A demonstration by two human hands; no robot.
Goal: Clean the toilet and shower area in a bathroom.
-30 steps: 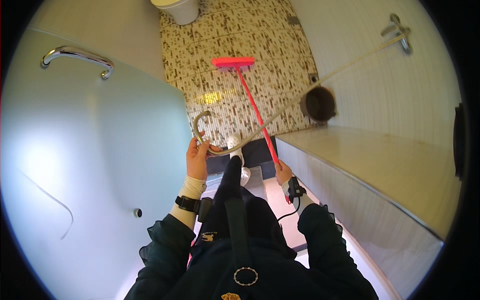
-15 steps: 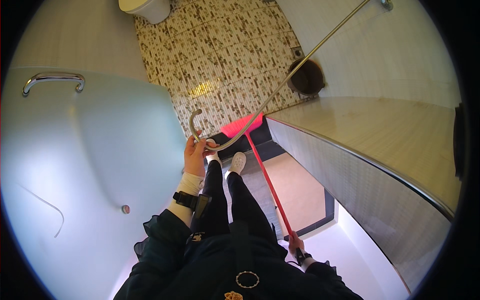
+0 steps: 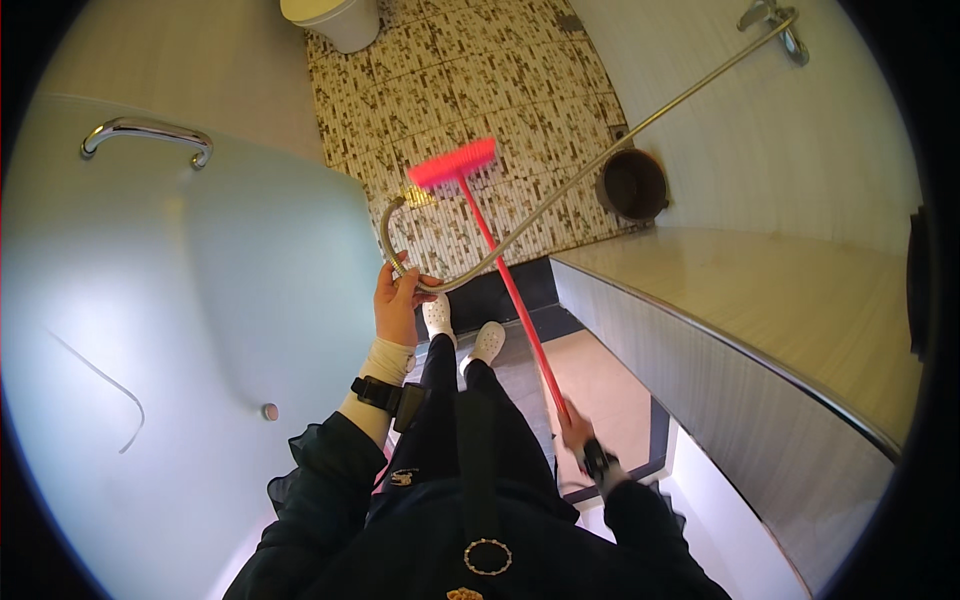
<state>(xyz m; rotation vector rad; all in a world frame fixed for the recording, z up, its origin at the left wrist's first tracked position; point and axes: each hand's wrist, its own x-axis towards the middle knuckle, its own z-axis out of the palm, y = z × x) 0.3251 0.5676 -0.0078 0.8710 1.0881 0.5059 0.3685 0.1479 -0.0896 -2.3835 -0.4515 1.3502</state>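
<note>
My left hand (image 3: 399,303) is closed round a flexible metal hose (image 3: 571,184). The hose's free end curls up beyond my fingers, and its far end runs to a chrome faucet (image 3: 789,38) on the right wall. Low on the right, my right hand (image 3: 577,430) grips the red handle of a broom (image 3: 524,312). The broom's pink-red bristle head (image 3: 453,164) is over the patterned tile floor (image 3: 470,85), slightly blurred; whether it touches the tiles I cannot tell. Its handle crosses the hose in view near the middle.
A frosted glass door (image 3: 250,290) with a chrome handle (image 3: 150,128) stands at the left. A dark bucket (image 3: 632,187) sits by the right wall, beside a pale ledge (image 3: 740,275). At the far left is a toilet (image 3: 350,25). A dark threshold (image 3: 500,296) lies before my white shoes.
My right hand has moved forward, carrying the broom head from the threshold out over the tiles. My left hand keeps its grip on the hose. The view has shifted slightly.
</note>
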